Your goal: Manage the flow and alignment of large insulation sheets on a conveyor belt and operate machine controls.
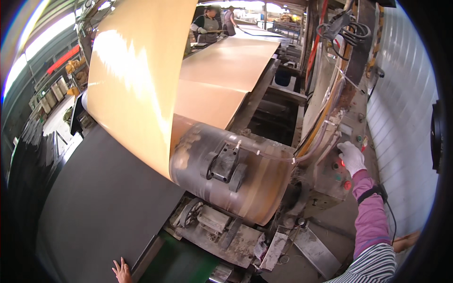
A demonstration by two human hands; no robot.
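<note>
At the lower edge my left hand (121, 270), bare, has its fingers spread on the black sheet (111, 198) near its right edge. My right hand (352, 156), in a white knit glove, is at the control panel (325, 177) on the right, fingers bent against its face. What lies under those fingers is hidden. A lit red button (343, 163) shows beside the glove, with a red button (348, 185) below it. Between my hands lies a large roller (264, 188). A glossy tan sheet (134, 85) rises from the roller's left part.
Behind the roller a tan sheet (222, 70) stretches away on a long bed. Two people (206, 28) stand at its far end. A clamp-like block with wheels (225, 162) rests against the roller. Cables (351, 33) hang at upper right, beside a white corrugated wall (406, 94).
</note>
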